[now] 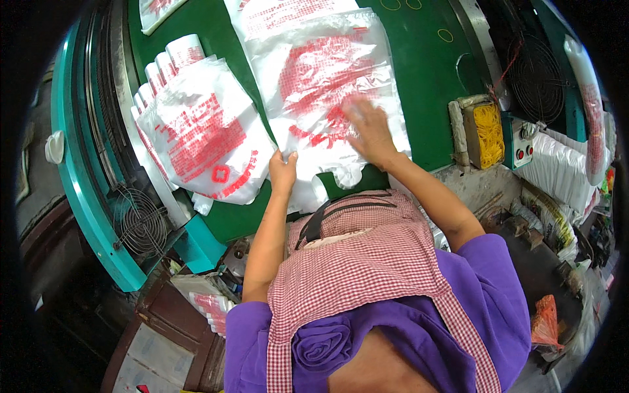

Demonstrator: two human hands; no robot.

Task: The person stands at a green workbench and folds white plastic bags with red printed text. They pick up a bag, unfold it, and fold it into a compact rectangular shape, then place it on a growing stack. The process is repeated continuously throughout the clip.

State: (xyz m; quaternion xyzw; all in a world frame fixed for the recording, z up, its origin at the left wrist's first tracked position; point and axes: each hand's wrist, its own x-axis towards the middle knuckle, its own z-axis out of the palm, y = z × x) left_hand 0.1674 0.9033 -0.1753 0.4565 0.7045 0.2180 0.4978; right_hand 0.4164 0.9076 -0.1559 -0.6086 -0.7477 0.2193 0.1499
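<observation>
Two printed plastic bag stacks lie before me on a green work surface. My left hand (283, 173) pinches the right-hand corner of the left plastic bag (206, 137), a clear sheet with red print. Beneath that bag, several rolled or folded white bags (185, 51) stick out at its upper left. My right hand (371, 130), blurred at the fingers, rests flat with fingers apart on the right plastic bag (329, 69), which is wrinkled, shiny and also printed red. Its lower edge has a cut-out with a loose tab (348, 176).
Several yellow rubber bands (445, 35) lie on the green surface (422, 88). At the right stand a box of yellow rubber bands (488, 135) and a control box (521, 147) with red buttons. A teal machine frame (73, 172) and a wire fan guard (141, 221) border the left.
</observation>
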